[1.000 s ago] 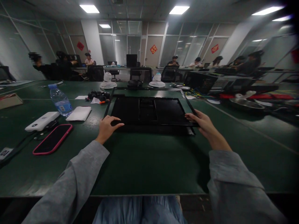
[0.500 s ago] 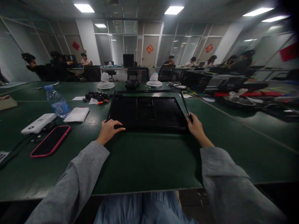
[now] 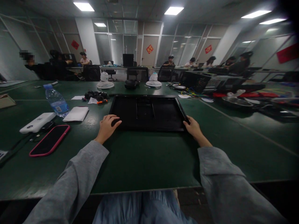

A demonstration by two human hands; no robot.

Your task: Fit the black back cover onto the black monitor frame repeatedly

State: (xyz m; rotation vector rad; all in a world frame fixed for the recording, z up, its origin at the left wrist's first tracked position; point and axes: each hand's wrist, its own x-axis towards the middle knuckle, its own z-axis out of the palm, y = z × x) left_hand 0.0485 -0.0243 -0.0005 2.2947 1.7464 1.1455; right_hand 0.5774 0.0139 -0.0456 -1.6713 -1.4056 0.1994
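Note:
A black rectangular monitor bezel (image 3: 181, 107) lies along the rim of a black monitor back shell (image 3: 164, 113), flat on the green table. The shell has a recessed rectangular panel in its middle. At the near left corner, my left hand (image 3: 106, 127) curls its fingers over the edge, with the thumb spread towards the inside. My right hand (image 3: 194, 128) pinches the bezel at the near right corner, its thumb on top. The fingertips under the right edge are hidden.
To the left are a water bottle (image 3: 56, 101), a white tissue pack (image 3: 76, 114), a white power bank (image 3: 37, 122) and a red-edged phone (image 3: 49, 140). Two small white fans (image 3: 153, 81) stand behind. A pan (image 3: 237, 102) and cables (image 3: 190, 92) are at right. People sit at far desks.
The bezel's far and right sides have come down from above the shell onto its rim. My right hand has moved slightly inward and the left hand has shifted a little upward.

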